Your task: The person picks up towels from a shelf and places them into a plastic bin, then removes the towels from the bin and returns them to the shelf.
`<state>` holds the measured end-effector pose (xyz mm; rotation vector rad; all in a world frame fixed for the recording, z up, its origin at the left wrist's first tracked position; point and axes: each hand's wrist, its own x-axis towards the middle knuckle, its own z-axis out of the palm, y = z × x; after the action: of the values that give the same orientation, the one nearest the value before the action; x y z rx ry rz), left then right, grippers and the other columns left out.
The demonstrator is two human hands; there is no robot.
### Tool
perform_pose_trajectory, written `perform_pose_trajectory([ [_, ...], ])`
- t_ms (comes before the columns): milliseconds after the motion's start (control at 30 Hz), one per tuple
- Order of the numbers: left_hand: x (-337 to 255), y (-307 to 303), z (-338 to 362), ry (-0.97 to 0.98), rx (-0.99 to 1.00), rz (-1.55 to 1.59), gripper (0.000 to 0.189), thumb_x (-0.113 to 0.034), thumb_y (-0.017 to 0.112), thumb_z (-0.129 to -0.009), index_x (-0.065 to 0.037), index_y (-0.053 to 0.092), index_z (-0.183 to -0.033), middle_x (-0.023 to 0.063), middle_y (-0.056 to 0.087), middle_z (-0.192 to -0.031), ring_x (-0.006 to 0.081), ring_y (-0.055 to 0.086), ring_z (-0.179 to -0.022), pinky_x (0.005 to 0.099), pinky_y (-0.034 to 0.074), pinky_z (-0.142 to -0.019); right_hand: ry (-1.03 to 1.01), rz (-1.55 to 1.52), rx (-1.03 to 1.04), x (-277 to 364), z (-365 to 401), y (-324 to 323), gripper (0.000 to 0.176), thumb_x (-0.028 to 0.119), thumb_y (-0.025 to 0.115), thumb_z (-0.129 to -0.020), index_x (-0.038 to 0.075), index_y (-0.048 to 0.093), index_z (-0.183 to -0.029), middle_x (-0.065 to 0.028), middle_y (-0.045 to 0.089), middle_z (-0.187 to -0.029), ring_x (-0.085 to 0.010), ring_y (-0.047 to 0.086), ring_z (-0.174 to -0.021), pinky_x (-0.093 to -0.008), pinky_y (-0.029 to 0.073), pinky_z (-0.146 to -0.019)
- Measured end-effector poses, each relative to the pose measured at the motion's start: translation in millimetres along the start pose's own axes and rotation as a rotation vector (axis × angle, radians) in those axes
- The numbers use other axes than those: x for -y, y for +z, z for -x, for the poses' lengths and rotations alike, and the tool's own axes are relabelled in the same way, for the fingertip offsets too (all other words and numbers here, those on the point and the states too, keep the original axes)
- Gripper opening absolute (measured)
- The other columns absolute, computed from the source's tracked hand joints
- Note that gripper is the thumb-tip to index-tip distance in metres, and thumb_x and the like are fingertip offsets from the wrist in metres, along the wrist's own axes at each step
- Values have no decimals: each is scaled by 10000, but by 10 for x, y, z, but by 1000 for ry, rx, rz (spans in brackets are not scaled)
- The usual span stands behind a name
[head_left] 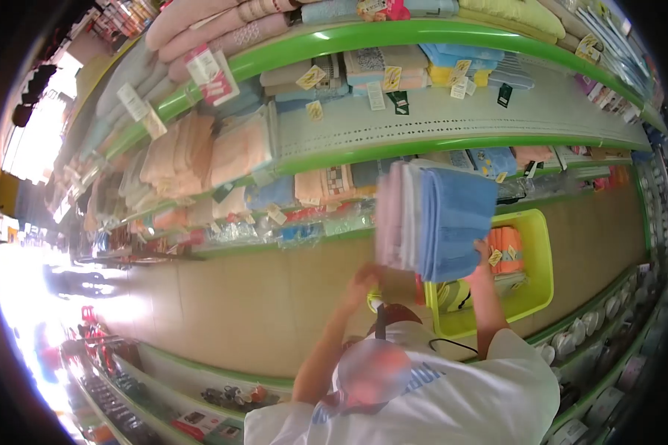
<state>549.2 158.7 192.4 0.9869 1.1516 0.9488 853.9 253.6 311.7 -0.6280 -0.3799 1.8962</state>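
Both arms are raised in front of the green-edged metal shelf [393, 148]. Between the hands is a thick stack of folded blue and pale pink terry towels [438, 222], held in the air just below the shelf's front edge and above the tan floor. The right hand [483, 256] has its fingers closed on the stack's lower right corner, on the blue side. The left hand [358, 285] sits under the lower left corner, but it is blurred and I cannot tell whether its fingers are curled or flat. Just beside the right forearm, the lime-green plastic basket [539, 245] stands on the floor with orange folded towels [505, 248] lying against its left wall. The main risk I see is the stack fanning apart. It is gripped only along its bottom edge, so the pink layers on the left could slide off and drop to the floor if the support there is loose. The stack's upper edge is also close to the paper price tags [499, 178] hanging at the shelf's front edge and could snag them or pull a neighbouring folded pile off the edge. A dropped towel could also miss the basket.
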Motion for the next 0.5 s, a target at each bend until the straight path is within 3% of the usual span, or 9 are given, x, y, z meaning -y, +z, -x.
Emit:
perform_pose_trajectory([
  [33, 14, -135, -152, 2, -37, 53, 428, -281, 444, -977, -23, 463, -1317, 115, 582, -1243, 227, 566, -1123, 361, 453, -966, 25, -49, 7, -156, -93, 59, 663, 316, 719, -753, 31, 472, -1299, -132, 582, -1217, -315, 576, -1109, -465, 499, -920],
  [100, -256, -327, -361, -6, -6, 459, 493, -358, 405, -982, -28, 442, -1346, 121, 573, -1263, 241, 559, -1142, 379, 450, -979, 93, -141, 46, -434, -288, 88, 670, 325, 728, -740, 30, 485, -1291, -139, 597, -1200, -314, 588, -1094, -463, 502, -919],
  [167, -1041, -463, -332, -32, 155, 1139, 552, -432, 367, -980, -43, 427, -1366, 123, 573, -1264, 249, 565, -1136, 395, 457, -971, 174, -249, 110, -668, -448, 205, 678, 317, 730, -739, 25, 479, -1297, -146, 587, -1220, -311, 583, -1104, -460, 493, -935],
  [267, -1859, -695, -329, -15, 135, 1040, 559, -435, 365, -979, -55, 405, -1387, 121, 577, -1255, 252, 567, -1138, 403, 452, -978, 120, -66, -24, -765, -563, 684, 668, 309, 718, -757, 22, 469, -1306, -146, 571, -1250, -307, 576, -1116, -450, 485, -948],
  [400, -2068, -1005, -490, -35, -128, 578, 647, -509, 416, -942, -52, 386, -1399, 109, 531, -1312, 233, 535, -1177, 388, 429, -998, 55, -21, 7, -817, -905, 1091, 645, 311, 687, -784, 35, 454, -1318, -133, 561, -1258, -298, 563, -1134, -452, 463, -969],
  [500, -2349, -1259, -700, 161, 38, 516, 688, -479, 424, -952, -56, 241, -1464, 98, 448, -1393, 243, 461, -1254, 421, 382, -1034, 3, -53, 27, -815, -1228, 1342, 627, 333, 663, -795, 63, 452, -1319, -108, 562, -1248, -282, 557, -1131, -447, 462, -963],
])
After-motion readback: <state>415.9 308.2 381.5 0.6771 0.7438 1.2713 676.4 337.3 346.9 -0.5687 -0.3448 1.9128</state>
